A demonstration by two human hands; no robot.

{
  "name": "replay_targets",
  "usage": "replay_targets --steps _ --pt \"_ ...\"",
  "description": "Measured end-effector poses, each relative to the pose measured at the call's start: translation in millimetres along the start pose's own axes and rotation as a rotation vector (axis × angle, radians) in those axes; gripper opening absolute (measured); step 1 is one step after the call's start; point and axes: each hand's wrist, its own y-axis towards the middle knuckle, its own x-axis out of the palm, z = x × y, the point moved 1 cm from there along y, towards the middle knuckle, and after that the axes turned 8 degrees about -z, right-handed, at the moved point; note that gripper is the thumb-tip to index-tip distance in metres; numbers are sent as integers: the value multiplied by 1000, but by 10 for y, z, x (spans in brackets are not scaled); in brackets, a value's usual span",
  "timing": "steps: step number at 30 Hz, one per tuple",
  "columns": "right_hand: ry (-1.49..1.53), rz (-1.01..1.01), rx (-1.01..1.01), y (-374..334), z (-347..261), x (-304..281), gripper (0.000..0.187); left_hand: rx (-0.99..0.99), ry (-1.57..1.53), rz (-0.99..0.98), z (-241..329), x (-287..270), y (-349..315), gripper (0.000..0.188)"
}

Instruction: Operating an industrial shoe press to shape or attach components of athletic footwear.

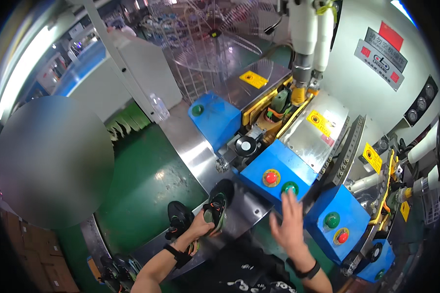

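My left hand (pixel 201 225) is closed around the upper of a black sneaker (pixel 220 199) with green and orange details, at the edge of a metal ledge. Just left of it sits a similar black sneaker (pixel 177 215), partly behind my hand. My right hand (pixel 289 227) is open with fingers stretched out. Its fingertips overlap a green button (pixel 290 188) on a blue control housing (pixel 259 168); whether they touch it I cannot tell. A red button (pixel 271 177) is beside it. Further back, a dark green shoe (pixel 280 101) sits in the machine between yellow-edged pads, under a white cylinder (pixel 302 29).
A second blue housing (pixel 318 219) with green and red buttons stands at right, before another press station. Several shoes (pixel 120 273) lie at lower left, near cardboard boxes (pixel 41 249). A clear bottle (pixel 159 107) stands by a post. Behind is a large wire fan (pixel 212 36). A blurred patch hides the left.
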Motion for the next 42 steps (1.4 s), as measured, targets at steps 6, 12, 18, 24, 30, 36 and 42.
replay_targets --steps 6,12,18,24,30,36,42 --pt "451 -170 130 -1412 544 718 43 -109 -1230 34 78 315 -1252 52" --pt "687 -439 168 -1875 309 544 33 69 -1308 367 306 -56 -2537 35" --pt "849 -396 236 -1387 -27 1243 72 209 -911 662 -496 -595 -2410 53" --pt "724 -586 289 -842 -1378 2563 88 -83 -347 644 -1593 -511 -1813 74" --pt "818 -712 477 -425 -2160 2943 69 8 -396 536 -1839 -695 -1641 81" --pt "1258 -436 728 -815 -1699 2494 51 -42 -782 175 -1961 -1026 -1591 74" --pt "1167 -16 428 -1669 -1877 1162 60 -26 -657 -199 -1012 -1069 -1749 75"
